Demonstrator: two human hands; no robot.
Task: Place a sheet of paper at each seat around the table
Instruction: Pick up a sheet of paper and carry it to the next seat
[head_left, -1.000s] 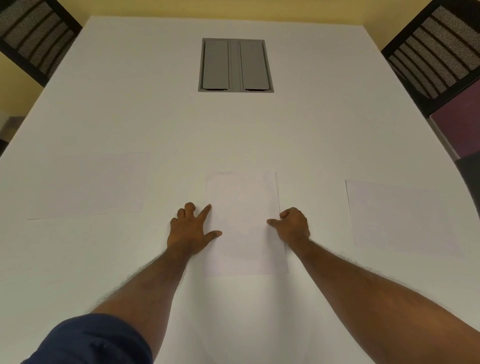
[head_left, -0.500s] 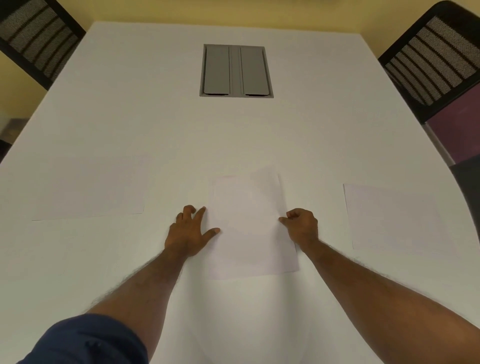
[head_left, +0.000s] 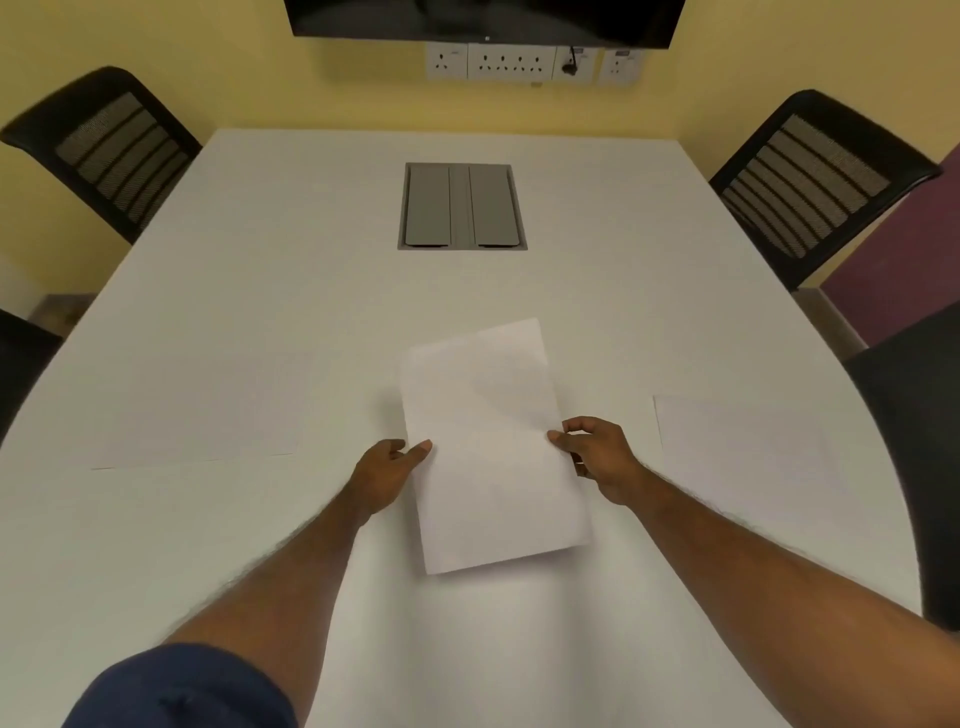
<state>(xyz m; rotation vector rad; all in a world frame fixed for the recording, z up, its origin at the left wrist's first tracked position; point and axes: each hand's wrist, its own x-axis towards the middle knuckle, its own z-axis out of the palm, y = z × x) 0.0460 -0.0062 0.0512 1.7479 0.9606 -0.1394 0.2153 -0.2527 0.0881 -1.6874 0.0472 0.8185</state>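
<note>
A white sheet of paper (head_left: 488, 447) is lifted off the white table (head_left: 291, 291), tilted a little to the right. My left hand (head_left: 387, 467) pinches its left edge with thumb on top. My right hand (head_left: 597, 454) pinches its right edge between thumb and fingers. Another sheet (head_left: 208, 410) lies flat on the table at the left. A third sheet (head_left: 748, 441) lies flat at the right.
A grey cable hatch (head_left: 462, 206) is set into the table's middle. Black mesh chairs stand at the far left (head_left: 109, 150) and far right (head_left: 810, 182); a dark chair (head_left: 914, 441) sits at the near right edge. Wall sockets (head_left: 519, 61) and a screen hang on the yellow wall.
The middle sheet, flat on the table a second ago, is now raised by both hands. My left hand went from resting flat beside it to pinching its edge. The view has tilted upward.
</note>
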